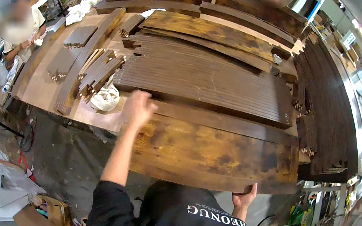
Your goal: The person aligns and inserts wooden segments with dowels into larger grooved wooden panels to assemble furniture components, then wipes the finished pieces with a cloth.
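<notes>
A long, brown-stained wooden panel (197, 151) with mottled yellow and dark patches lies in front of me, its near edge over the front of the table. My right hand (245, 196) grips that near edge toward the right, thumb up at the edge and fingers underneath. Over the panel's far left corner is my left hand (139, 109), its fingers curled and slightly blurred; whatever they hold is hidden. A crumpled white cloth (106, 98) rests just beyond the left hand. Behind the panel, dark slats (204, 80) lie side by side in a wide stack.
Bundled slats (100, 71) lie at left on the table (91, 118). Another patchy panel (206, 32) lies behind the wide stack. Dark strips (326, 108) are piled at right. Co-workers stand at the far left and far right; one is beside an upright panel (263, 5).
</notes>
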A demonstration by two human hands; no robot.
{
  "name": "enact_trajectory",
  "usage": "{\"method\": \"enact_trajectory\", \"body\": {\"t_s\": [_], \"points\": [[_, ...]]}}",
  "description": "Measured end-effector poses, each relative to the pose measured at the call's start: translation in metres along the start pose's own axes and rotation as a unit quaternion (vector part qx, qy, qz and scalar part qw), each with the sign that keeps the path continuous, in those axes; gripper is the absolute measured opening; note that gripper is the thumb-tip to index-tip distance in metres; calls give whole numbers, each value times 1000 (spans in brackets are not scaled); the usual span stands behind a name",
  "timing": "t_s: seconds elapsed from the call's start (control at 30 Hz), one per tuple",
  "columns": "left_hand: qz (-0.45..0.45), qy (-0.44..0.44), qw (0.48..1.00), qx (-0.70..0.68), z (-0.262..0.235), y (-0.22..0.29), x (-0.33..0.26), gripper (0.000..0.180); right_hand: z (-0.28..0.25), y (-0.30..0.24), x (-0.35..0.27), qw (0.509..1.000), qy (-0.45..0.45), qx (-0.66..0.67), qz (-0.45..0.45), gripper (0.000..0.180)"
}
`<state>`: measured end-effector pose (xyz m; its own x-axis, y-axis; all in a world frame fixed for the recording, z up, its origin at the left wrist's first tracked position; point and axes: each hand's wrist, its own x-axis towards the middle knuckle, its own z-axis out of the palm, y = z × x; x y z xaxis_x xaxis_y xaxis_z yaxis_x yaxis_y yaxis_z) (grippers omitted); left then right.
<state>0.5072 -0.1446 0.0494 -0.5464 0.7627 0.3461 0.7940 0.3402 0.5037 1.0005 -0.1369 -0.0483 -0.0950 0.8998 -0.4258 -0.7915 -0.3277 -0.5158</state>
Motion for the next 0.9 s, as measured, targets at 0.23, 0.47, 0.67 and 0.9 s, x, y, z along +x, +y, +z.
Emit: {"method": "enact_trajectory", "body": {"t_s": [0.23,0.47,0.67,0.9], "points": [[-106,30,993,40,-16,-172,13,20,-10,3,7,999,49,-6,-19,41],[-15,-77,989,129,9,-59,-27,44,-3,11,15,990,96,9,-101,42],[105,-85,976,170,3,-93,-19,25,13,14,12,987,133,32,-88,44],[108,-164,954,225,0,-60,-33,27,17,23,28,980,165,44,-101,44]]}}
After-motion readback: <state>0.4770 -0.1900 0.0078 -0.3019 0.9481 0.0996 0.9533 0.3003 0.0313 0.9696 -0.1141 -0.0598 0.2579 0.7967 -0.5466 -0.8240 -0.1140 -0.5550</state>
